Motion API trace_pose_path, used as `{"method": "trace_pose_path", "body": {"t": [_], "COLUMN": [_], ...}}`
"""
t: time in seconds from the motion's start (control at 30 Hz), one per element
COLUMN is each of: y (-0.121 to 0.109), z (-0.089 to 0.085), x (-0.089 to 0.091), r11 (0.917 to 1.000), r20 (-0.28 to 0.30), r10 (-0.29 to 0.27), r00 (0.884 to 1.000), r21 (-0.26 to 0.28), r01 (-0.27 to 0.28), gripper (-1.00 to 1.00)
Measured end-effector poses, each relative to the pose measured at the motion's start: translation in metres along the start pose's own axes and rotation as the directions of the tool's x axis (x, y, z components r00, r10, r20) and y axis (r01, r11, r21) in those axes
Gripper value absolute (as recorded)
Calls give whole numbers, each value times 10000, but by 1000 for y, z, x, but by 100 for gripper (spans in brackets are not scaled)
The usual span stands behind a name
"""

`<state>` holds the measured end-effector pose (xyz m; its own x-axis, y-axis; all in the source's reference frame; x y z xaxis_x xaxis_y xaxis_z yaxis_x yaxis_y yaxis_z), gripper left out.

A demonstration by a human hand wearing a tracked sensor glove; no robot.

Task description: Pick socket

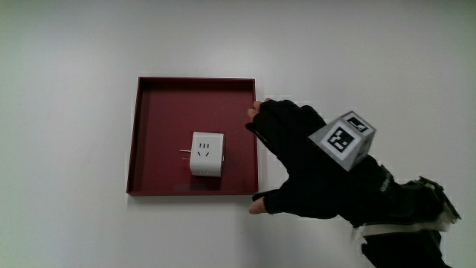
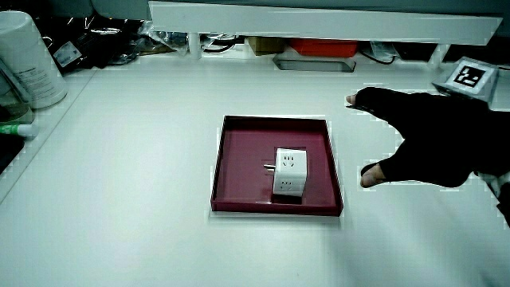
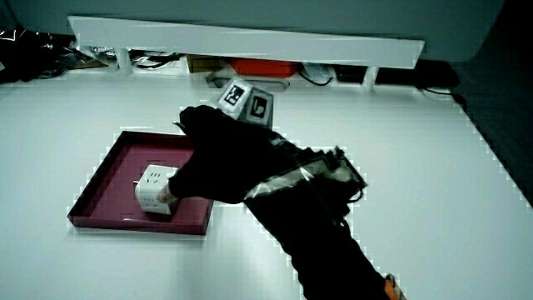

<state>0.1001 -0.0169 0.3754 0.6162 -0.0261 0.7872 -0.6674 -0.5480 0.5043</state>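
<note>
The reach is the step in hand; the socket [image 1: 207, 154] is not yet touched. It lies in the tray [image 1: 146, 134] on the tabletop [image 1: 67, 89], just past the fingertips of the hand [image 1: 297, 160]. The hand hovers beside the tray's rim, fingers spread and holding nothing, thumb tip nearer the person, forearm slanting back toward the person. Next, I judge, it must cross the rim, drop and close on the socket's sides.

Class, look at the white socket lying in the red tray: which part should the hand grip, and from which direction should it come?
Probably from above: pinch the socket across its two flat sides. The tray rim blocks a low approach, and metal prongs stick out of one end. The hand is open beside the tray.
</note>
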Motion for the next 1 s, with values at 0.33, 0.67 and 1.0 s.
{"method": "trace_pose_path", "body": {"t": [0.33,0.67,1.0], "y": [44,81,103], "z": [-12,-36,-47], "x": [0,18,31], "r11": [9961,9992,9984], "r20": [2143,1741,1732], "r10": [486,147,-495], "r00": [9755,9846,9836], "r21": [617,334,359], "r01": [-632,-209,440], "gripper": [0,0,0]}}
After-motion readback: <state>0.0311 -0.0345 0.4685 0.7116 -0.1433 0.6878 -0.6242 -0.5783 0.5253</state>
